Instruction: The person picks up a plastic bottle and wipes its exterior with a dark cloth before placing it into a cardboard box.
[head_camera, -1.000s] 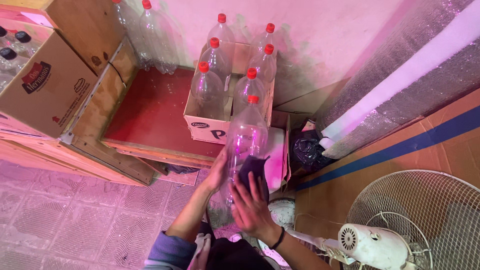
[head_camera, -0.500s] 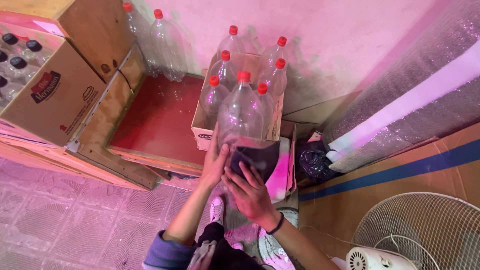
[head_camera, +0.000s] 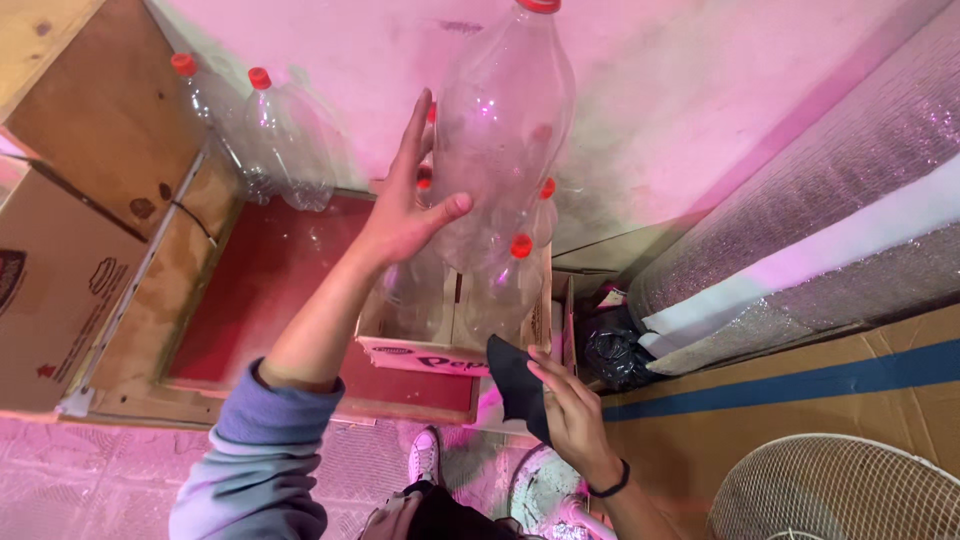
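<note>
Pink-lit corner, pale wall behind, patterned tile floor below, a low wooden tray with a red base against the wall. On the tray sits an open cardboard box packed with empty clear plastic bottles with red caps, upright so they fit side by side; two more loose bottles stand at the tray's back corner near the wall. Big brown carton at far left, a roll of silvery foil wrap leaning along the right, a black plastic bag wedged between box and roll, white fan grille bottom right, brown cardboard sheet with a blue stripe on the floor there. Left hand, grey-blue sleeve, is lifted above the box with a large empty clear bottle held upright, red cap up, near the wall; palm pressed to the bottle's side, fingers spread long up the plastic, thumb hooked across the front, so a wide open-handed clasp rather than a closed fist, probably because the bottle is too fat to wrap. Bottle is clear of the box, above the others, body looks clean and see-through. Right hand, black band at wrist, is low in front of the box edge, fingers loosely curled and pinching a dark cloth that hangs down from them; it touches nothing else. Cloth is just beside the box's front wall, apart from the raised bottle. A shoe toe shows on the floor under the hands.
</note>
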